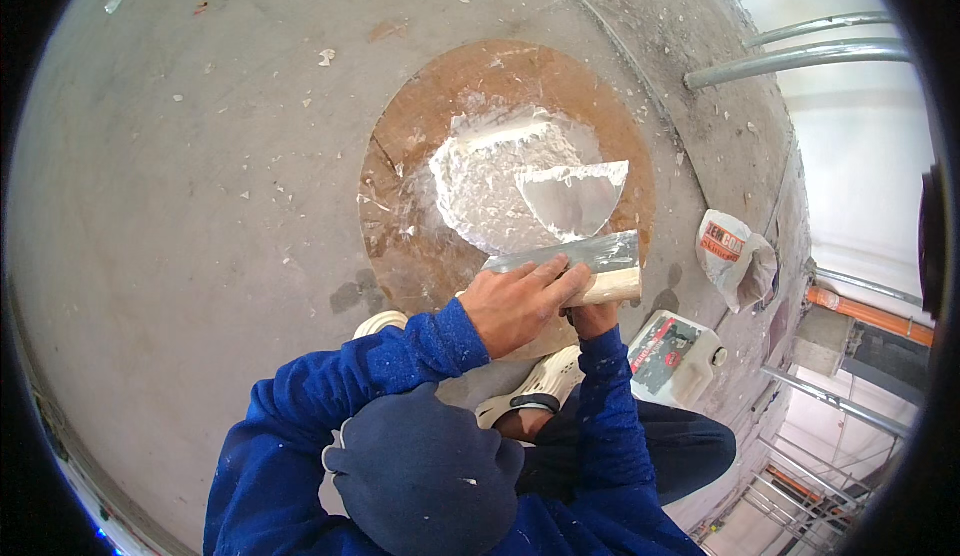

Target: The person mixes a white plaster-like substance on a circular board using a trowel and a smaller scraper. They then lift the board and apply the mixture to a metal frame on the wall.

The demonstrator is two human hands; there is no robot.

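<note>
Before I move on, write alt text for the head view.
A blue-sleeved person has the left hand on a wide scraper, the right hand close beside it, over a round brown board. White paste covers its middle, a half-round blade over part of it. A jug and a crumpled bag sit on the floor to the right.

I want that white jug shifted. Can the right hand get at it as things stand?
Probably yes: the jug sits near the right hand, with nothing visible between them, though the long blade partly hides that hand and any grip.
</note>
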